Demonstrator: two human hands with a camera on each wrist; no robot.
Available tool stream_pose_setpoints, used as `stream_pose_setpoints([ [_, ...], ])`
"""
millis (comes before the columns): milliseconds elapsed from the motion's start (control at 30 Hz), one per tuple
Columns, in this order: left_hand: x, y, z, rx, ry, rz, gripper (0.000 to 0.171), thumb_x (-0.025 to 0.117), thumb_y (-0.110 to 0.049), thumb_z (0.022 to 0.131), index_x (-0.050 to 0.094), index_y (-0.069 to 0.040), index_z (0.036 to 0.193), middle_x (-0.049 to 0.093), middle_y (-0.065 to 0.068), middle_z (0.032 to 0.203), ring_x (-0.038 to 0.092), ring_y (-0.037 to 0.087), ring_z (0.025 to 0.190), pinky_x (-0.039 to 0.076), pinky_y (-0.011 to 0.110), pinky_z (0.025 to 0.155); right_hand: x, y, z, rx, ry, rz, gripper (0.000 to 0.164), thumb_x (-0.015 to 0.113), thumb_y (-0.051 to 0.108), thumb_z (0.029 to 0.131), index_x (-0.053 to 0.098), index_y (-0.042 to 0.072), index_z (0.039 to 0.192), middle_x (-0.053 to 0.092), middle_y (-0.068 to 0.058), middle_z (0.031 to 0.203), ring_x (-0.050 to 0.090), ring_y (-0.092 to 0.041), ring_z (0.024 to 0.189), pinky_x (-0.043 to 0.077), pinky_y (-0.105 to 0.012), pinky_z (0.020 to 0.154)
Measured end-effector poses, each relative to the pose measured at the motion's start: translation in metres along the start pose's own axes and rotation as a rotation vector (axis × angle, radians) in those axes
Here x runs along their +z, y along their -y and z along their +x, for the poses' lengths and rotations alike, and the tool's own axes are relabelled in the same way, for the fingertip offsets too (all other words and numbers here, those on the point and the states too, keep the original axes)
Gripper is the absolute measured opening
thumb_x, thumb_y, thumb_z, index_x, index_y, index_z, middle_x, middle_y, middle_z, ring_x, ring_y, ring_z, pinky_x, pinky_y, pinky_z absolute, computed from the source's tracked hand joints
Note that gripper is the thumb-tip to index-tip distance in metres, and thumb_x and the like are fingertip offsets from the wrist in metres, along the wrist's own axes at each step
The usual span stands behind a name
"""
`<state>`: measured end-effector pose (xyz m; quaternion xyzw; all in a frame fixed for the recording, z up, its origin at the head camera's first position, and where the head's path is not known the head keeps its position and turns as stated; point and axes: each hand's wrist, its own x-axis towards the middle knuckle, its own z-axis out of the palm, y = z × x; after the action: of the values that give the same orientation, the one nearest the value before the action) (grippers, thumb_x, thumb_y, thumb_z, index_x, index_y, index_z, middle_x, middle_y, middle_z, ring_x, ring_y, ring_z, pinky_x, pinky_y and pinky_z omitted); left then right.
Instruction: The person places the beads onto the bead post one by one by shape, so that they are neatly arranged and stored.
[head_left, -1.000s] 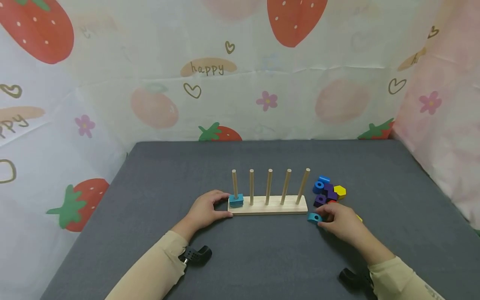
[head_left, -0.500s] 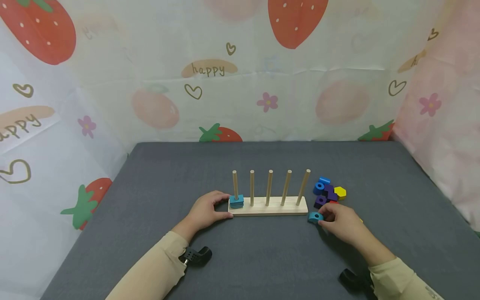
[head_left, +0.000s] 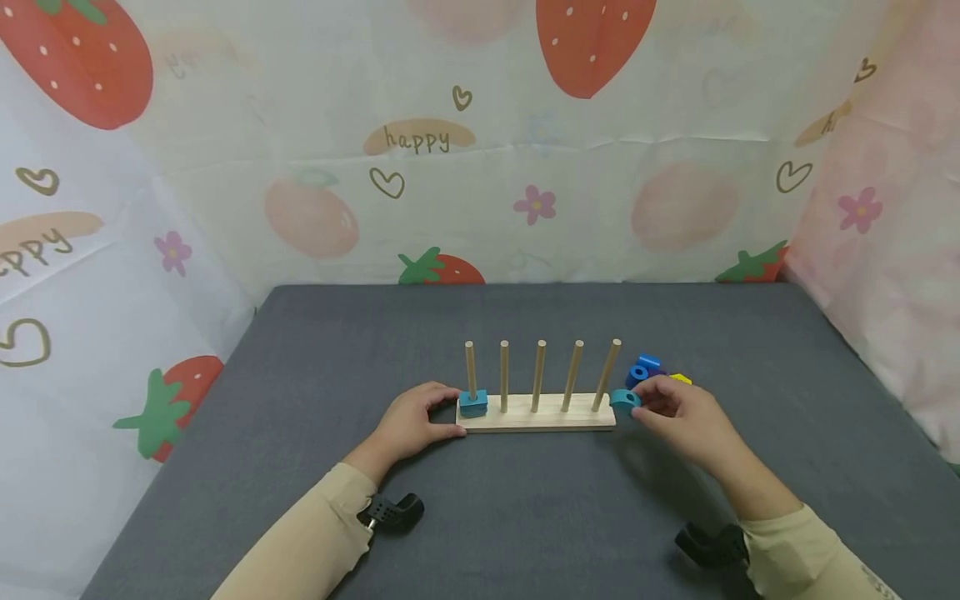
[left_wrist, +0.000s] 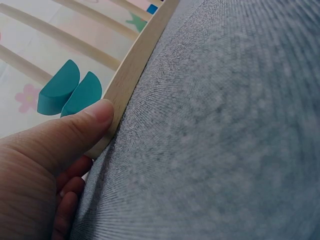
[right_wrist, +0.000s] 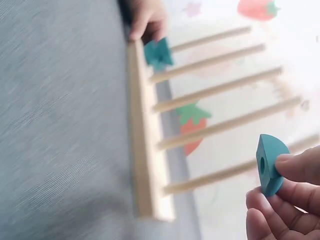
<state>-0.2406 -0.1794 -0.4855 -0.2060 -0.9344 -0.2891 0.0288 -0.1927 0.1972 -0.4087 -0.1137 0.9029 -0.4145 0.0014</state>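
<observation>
The right hand (head_left: pixel 693 421) pinches a teal block (head_left: pixel 622 402) between thumb and fingers near the right end of the peg rack (head_left: pixel 536 422). The left hand (head_left: pixel 408 423), thumb nearest, grips its left end.

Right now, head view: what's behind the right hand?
Two blue blocks, a sliver of a purple block and the top of a yellow block show past the right hand. Anything directly behind it is covered.
</observation>
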Motion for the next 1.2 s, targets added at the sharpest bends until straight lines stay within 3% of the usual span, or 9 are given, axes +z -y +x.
stream_pose_setpoints([
  [300, 0.001, 0.0, 0.0, -0.004, 0.0, 0.001, 0.056, 0.075, -0.046, 0.07, 0.062, -0.02, 0.118, 0.06, -0.007, 0.11, 0.054, 0.012, 0.106, 0.042, 0.035, 0.093, -0.006, 0.034, 0.008, -0.07, -0.01, 0.042, 0.019, 0.064, 0.022, 0.086, 0.061, 0.012, 0.103, 0.063, -0.005, 0.091, 0.059, -0.02, 0.075, 0.047, -0.029, 0.054],
  [667, 0.0, -0.002, -0.001, 0.015, -0.02, -0.008, 0.055, 0.076, -0.045, 0.069, 0.062, -0.02, 0.116, 0.06, -0.007, 0.108, 0.055, 0.012, 0.104, 0.042, 0.036, 0.092, 0.005, 0.081, 0.032, -0.231, -0.058, 0.078, 0.02, 0.066, 0.014, 0.085, 0.062, 0.011, 0.104, 0.061, -0.001, 0.095, 0.059, -0.013, 0.082, 0.05, -0.028, 0.07],
  [933, 0.001, -0.002, 0.0, 0.02, -0.018, -0.004, 0.055, 0.076, -0.045, 0.069, 0.063, -0.02, 0.116, 0.06, -0.007, 0.108, 0.055, 0.012, 0.105, 0.042, 0.036, 0.092, 0.022, 0.108, 0.048, -0.291, -0.02, 0.163, 0.019, 0.066, 0.015, 0.085, 0.062, 0.01, 0.103, 0.06, 0.001, 0.095, 0.058, -0.012, 0.083, 0.051, -0.028, 0.075],
  [1200, 0.002, 0.001, 0.001, 0.015, -0.018, -0.007, 0.055, 0.075, -0.047, 0.07, 0.063, -0.02, 0.117, 0.06, -0.008, 0.107, 0.055, 0.011, 0.103, 0.043, 0.035, 0.092, 0.04, 0.128, 0.06, -0.32, 0.001, 0.162, 0.017, 0.065, 0.018, 0.086, 0.063, 0.014, 0.102, 0.06, 0.004, 0.096, 0.059, -0.008, 0.085, 0.05, -0.027, 0.078],
])
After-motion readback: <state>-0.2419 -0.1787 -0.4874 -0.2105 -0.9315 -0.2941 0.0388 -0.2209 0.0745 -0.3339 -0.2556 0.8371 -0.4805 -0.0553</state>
